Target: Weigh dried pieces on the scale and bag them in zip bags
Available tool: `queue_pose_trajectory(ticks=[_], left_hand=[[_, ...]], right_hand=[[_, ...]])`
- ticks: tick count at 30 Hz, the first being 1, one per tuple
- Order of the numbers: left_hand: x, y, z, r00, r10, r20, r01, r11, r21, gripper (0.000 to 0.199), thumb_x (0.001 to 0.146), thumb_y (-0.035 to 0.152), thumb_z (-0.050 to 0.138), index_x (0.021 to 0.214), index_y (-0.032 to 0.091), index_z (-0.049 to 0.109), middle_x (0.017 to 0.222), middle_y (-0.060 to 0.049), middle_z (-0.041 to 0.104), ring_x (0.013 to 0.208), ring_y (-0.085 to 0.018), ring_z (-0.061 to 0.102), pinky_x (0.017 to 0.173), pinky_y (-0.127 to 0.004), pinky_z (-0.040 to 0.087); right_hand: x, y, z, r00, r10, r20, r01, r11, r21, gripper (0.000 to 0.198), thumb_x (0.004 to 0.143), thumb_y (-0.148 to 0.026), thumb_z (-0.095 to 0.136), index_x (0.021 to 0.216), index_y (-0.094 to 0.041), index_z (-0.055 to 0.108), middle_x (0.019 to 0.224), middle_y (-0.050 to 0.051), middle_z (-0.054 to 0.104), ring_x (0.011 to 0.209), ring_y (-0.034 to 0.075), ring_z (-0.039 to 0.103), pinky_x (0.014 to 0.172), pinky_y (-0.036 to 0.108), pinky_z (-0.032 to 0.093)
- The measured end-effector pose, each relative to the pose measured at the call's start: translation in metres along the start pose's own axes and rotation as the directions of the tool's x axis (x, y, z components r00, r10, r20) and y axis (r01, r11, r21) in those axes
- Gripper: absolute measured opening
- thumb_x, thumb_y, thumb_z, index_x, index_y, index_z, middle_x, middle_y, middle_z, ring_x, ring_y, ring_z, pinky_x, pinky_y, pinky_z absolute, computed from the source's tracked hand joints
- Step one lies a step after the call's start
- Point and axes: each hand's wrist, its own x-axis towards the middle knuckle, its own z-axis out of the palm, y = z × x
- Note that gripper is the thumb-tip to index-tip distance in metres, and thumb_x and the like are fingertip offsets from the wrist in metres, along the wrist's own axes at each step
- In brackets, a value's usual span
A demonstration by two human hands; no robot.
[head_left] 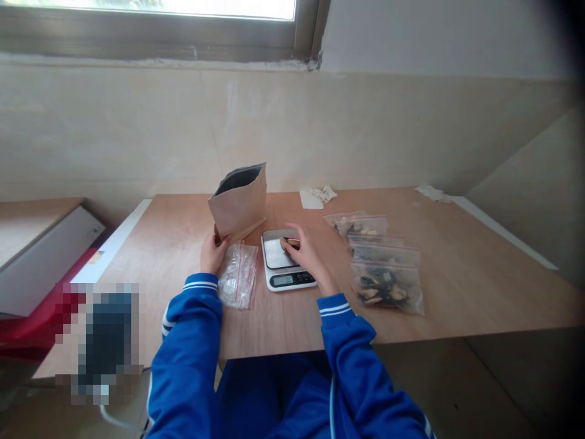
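A kraft paper pouch (240,204) stands upright with its dark mouth gaping. My left hand (214,253) grips it at the lower left corner, thumb in front. Over the plate of a white digital kitchen scale (273,253), my right hand (307,251) has its fingers closed around a brown dried mushroom piece (287,244), partly hidden by the fingers. The display is lit, but its digits are too small to read. Between my left wrist and the scale lie flat, clear zip bags (237,277) with red seal lines.
Several filled zip bags (381,289) of dried dark and pale pieces overlap on the right of the wooden table (466,280). Crumpled tissue (323,194) lies by the wall. A blurred-out dark device (108,335) with a white cable rests at the left edge.
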Motion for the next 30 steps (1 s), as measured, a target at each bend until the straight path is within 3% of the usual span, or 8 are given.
queue_pose_trajectory(ticks=[6, 12, 16, 20, 27, 30], left_hand=[[-0.002, 0.001, -0.002, 1.0, 0.019, 0.006, -0.019, 1.0, -0.015, 0.04, 0.079, 0.045, 0.059, 0.105, 0.015, 0.064, 0.099, -0.009, 0.07, 0.086, -0.026, 0.064, 0.078, -0.036, 0.049], [-0.002, 0.003, -0.003, 0.999, 0.038, 0.013, -0.038, 0.999, -0.024, 0.033, 0.077, 0.037, 0.06, 0.103, 0.017, 0.065, 0.095, -0.007, 0.071, 0.083, -0.024, 0.064, 0.076, -0.034, 0.051], [-0.001, 0.003, -0.003, 0.999, 0.042, 0.011, -0.041, 0.997, -0.062, 0.035, 0.072, 0.027, 0.06, 0.105, 0.017, 0.065, 0.094, -0.007, 0.072, 0.083, -0.024, 0.065, 0.077, -0.033, 0.051], [-0.001, 0.002, -0.002, 0.999, 0.044, 0.004, -0.043, 0.995, -0.091, 0.038, 0.07, 0.024, 0.059, 0.107, 0.017, 0.065, 0.097, -0.006, 0.072, 0.083, -0.023, 0.065, 0.078, -0.033, 0.052], [-0.003, 0.005, -0.005, 0.997, 0.079, 0.007, -0.078, 0.993, -0.086, 0.038, 0.072, 0.024, 0.057, 0.109, 0.018, 0.066, 0.103, -0.006, 0.071, 0.089, -0.024, 0.065, 0.083, -0.035, 0.051], [-0.003, 0.005, -0.005, 0.994, 0.107, 0.004, -0.106, 0.989, -0.102, 0.037, 0.073, 0.022, 0.055, 0.108, 0.018, 0.066, 0.106, -0.006, 0.07, 0.097, -0.024, 0.064, 0.089, -0.037, 0.05]], right_hand=[[-0.01, 0.002, -0.005, 0.998, -0.065, -0.02, 0.063, 0.996, -0.055, 0.046, 0.083, -0.028, 0.062, 0.127, -0.021, 0.049, 0.135, 0.013, 0.05, 0.13, 0.023, 0.046, 0.108, 0.045, 0.037], [0.005, -0.056, -0.022, 0.954, -0.181, -0.241, 0.178, 0.983, -0.035, 0.026, 0.096, -0.028, 0.042, 0.117, -0.021, 0.056, 0.122, 0.011, 0.058, 0.121, 0.02, 0.052, 0.104, 0.04, 0.042], [0.016, -0.1, -0.022, 0.948, -0.3, -0.102, 0.297, 0.954, -0.048, 0.024, 0.097, -0.023, 0.04, 0.106, -0.023, 0.062, 0.107, 0.006, 0.063, 0.109, 0.019, 0.057, 0.099, 0.037, 0.045], [0.02, -0.113, -0.008, 0.931, -0.361, 0.057, 0.366, 0.92, -0.141, 0.025, 0.096, -0.018, 0.041, 0.105, -0.022, 0.063, 0.107, 0.007, 0.062, 0.108, 0.02, 0.056, 0.098, 0.036, 0.044], [0.024, -0.129, 0.006, 0.928, -0.367, -0.072, 0.332, 0.897, -0.291, 0.024, 0.096, -0.018, 0.038, 0.104, -0.019, 0.061, 0.106, 0.009, 0.059, 0.107, 0.022, 0.053, 0.1, 0.037, 0.041], [0.028, -0.135, 0.004, 0.953, -0.298, 0.058, 0.297, 0.876, -0.381, 0.023, 0.094, -0.016, 0.04, 0.097, -0.017, 0.063, 0.1, 0.01, 0.063, 0.102, 0.023, 0.056, 0.095, 0.036, 0.045]])
